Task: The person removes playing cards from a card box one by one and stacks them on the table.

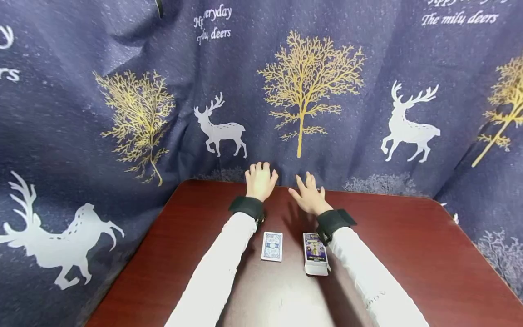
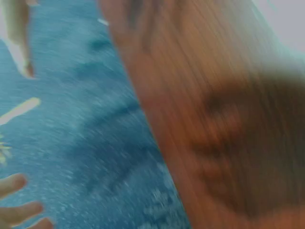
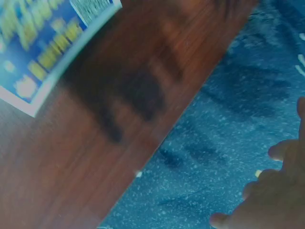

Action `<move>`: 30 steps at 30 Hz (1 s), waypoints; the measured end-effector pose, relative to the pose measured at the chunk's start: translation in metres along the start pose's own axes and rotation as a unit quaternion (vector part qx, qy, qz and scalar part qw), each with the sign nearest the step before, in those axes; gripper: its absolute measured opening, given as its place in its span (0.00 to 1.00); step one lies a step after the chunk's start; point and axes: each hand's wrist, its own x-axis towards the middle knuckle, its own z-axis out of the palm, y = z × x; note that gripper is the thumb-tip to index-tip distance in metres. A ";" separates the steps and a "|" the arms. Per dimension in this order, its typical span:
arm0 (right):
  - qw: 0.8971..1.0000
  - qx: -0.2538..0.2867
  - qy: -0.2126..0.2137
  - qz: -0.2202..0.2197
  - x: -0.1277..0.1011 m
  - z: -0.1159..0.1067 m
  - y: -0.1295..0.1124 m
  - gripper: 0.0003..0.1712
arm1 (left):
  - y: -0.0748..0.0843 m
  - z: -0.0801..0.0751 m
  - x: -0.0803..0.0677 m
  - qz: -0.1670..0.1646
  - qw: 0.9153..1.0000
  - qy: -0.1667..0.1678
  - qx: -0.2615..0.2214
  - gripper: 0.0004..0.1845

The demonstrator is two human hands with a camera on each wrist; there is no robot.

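Observation:
Both hands reach over the far part of the table, holding nothing. My left hand (image 1: 260, 181), fingers spread forward, is beyond a stack of playing cards (image 1: 272, 246) with a blue-and-white patterned back. To its right, my right hand (image 1: 310, 195) has its fingers loosely extended and spread. A purple-blue card box (image 1: 316, 249) lies under the right wrist, its white end flap open toward the near side. In the right wrist view, the box (image 3: 43, 43) fills the upper left corner. The left wrist view catches only the fingers (image 2: 21, 212) and thumb of the left hand.
A reddish-brown wooden table (image 1: 388, 236) carries the cards and box. Directly behind its far edge hangs a dark blue curtain (image 1: 347, 136) printed with white deer and golden trees. Dark bands (image 1: 247, 206) circle both wrists over white sleeves. Hand shadows fall on the wood.

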 end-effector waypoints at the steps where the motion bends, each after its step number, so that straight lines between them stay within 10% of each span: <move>1: 1.000 0.003 -0.004 -0.002 -0.004 0.000 0.002 0.39 | 0.000 -0.002 -0.004 -0.008 1.000 -0.003 -0.029 0.19; 8: 0.999 0.012 -0.043 -0.010 -0.056 0.009 0.023 0.37 | 0.001 -0.016 -0.064 -0.051 0.983 -0.010 -0.179 0.12; 14: 0.996 0.033 -0.082 -0.017 -0.098 0.016 0.038 0.36 | 0.008 -0.021 -0.114 -0.043 0.980 -0.014 -0.192 0.09; 30: 0.994 0.054 -0.074 -0.051 -0.158 0.017 0.036 0.30 | 0.062 -0.014 -0.195 0.154 0.981 -0.062 -0.101 0.07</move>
